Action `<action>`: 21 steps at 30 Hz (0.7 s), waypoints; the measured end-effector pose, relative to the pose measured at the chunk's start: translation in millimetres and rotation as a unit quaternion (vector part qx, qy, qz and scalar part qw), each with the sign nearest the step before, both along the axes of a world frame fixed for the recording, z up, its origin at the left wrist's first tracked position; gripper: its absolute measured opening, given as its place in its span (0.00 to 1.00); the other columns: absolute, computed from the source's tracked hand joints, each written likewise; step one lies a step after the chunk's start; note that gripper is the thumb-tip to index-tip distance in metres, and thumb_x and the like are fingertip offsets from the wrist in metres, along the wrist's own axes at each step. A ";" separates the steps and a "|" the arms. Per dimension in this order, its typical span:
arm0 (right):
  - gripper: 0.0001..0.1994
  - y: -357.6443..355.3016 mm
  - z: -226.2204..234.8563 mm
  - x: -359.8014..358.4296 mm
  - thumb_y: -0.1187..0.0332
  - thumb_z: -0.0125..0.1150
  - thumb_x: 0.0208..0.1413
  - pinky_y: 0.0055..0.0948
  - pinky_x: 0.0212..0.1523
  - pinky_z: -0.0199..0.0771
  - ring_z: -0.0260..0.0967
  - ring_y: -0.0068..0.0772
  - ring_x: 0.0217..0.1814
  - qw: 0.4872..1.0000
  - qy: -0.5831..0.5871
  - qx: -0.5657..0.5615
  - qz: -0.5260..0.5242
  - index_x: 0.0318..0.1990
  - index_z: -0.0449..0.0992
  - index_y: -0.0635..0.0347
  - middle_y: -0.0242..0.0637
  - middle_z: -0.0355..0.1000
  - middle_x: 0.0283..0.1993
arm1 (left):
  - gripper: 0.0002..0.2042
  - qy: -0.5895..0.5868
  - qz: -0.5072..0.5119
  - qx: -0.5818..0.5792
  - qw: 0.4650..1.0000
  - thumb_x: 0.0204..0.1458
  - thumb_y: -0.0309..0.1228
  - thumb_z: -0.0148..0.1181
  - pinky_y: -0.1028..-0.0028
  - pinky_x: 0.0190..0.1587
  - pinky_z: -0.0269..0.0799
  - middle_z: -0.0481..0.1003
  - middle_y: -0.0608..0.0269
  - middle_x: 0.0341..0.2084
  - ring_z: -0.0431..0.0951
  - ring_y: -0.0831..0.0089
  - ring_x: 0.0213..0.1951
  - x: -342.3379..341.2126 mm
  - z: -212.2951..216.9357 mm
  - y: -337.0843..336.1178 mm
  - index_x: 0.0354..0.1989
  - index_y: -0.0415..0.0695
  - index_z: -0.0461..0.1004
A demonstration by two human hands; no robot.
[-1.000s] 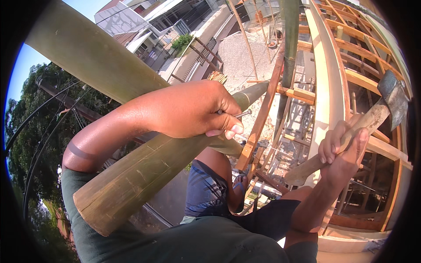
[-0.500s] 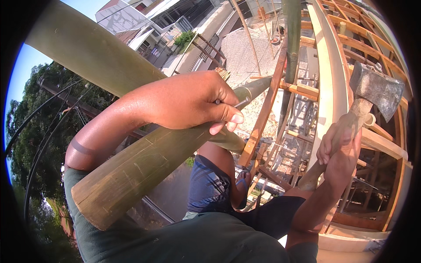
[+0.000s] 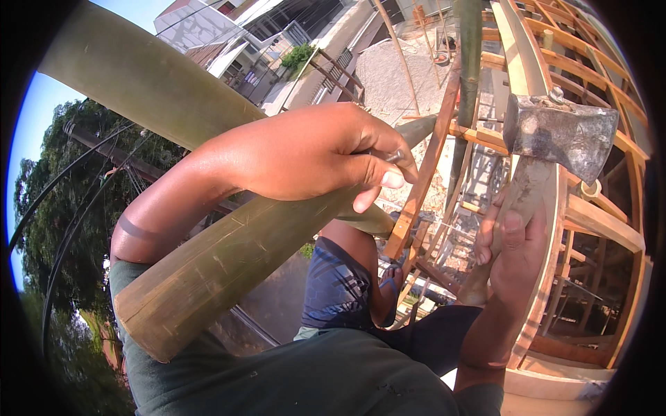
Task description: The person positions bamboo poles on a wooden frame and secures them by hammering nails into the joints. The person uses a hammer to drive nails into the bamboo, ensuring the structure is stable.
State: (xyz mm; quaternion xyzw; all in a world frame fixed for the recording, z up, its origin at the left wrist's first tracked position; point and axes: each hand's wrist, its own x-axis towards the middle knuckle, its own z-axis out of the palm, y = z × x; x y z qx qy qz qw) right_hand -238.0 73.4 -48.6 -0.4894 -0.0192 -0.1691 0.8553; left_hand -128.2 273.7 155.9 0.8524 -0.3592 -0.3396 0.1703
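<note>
My left hand (image 3: 326, 152) lies over a thick greenish bamboo pole (image 3: 208, 267), its forearm bent around from the left. A nail (image 3: 395, 157) is pinched between its thumb and fingers, with the tip end partly hidden. My right hand (image 3: 513, 239) is wrapped around the wooden handle (image 3: 528, 184) of a hatchet, held upright on the right. The worn, grey hatchet head (image 3: 560, 135) is raised above that hand, its blade toward the right. A reddish wooden batten (image 3: 431, 156) slants just beyond my left fingertips.
A second thick bamboo pole (image 3: 146, 69) crosses at upper left, behind my left arm. An upright bamboo pole (image 3: 468, 69) stands beyond the batten. Timber roof framing (image 3: 590, 222) fills the right side. Far below are gravel (image 3: 395, 76) and houses; cables (image 3: 55, 270) hang by trees at left.
The hatchet and my right hand have moved left, with the handle now more upright. My left hand has shifted slightly right, and its fingers have changed their hold on the nail.
</note>
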 end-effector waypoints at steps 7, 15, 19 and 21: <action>0.20 -4.1 9.5 2.8 0.60 0.54 0.72 0.14 0.19 0.58 0.58 0.11 0.21 0.999 0.002 -0.030 0.042 0.60 0.64 0.68 0.29 0.67 0.28 | 0.14 -0.039 -0.049 -0.046 0.997 0.71 0.34 0.49 0.67 0.36 0.70 0.73 0.64 0.20 0.73 0.73 0.27 -4.5 -1.7 8.7 0.41 0.36 0.78; 0.16 -5.2 -32.2 3.3 0.56 0.51 0.73 0.18 0.16 0.54 0.53 0.15 0.16 0.996 0.074 0.057 0.003 0.50 0.65 0.63 0.30 0.62 0.23 | 0.17 -0.092 0.043 -0.174 0.979 0.70 0.37 0.54 0.77 0.31 0.63 0.74 0.66 0.25 0.67 0.81 0.25 -10.5 22.8 -12.3 0.42 0.34 0.81; 0.14 -11.7 -76.8 15.4 0.56 0.50 0.74 0.18 0.14 0.53 0.52 0.15 0.15 0.987 0.140 0.078 0.013 0.50 0.66 0.59 0.29 0.61 0.23 | 0.16 -0.105 0.027 -0.181 0.978 0.68 0.35 0.56 0.75 0.34 0.71 0.80 0.55 0.31 0.76 0.75 0.30 -5.9 14.8 2.5 0.40 0.32 0.82; 0.13 -17.0 -120.4 22.7 0.56 0.49 0.74 0.17 0.13 0.52 0.51 0.14 0.15 0.983 0.163 0.089 0.009 0.50 0.66 0.58 0.28 0.59 0.22 | 0.16 -0.109 0.026 -0.202 0.973 0.67 0.35 0.57 0.74 0.33 0.73 0.81 0.52 0.31 0.78 0.73 0.31 2.5 9.9 3.8 0.40 0.31 0.81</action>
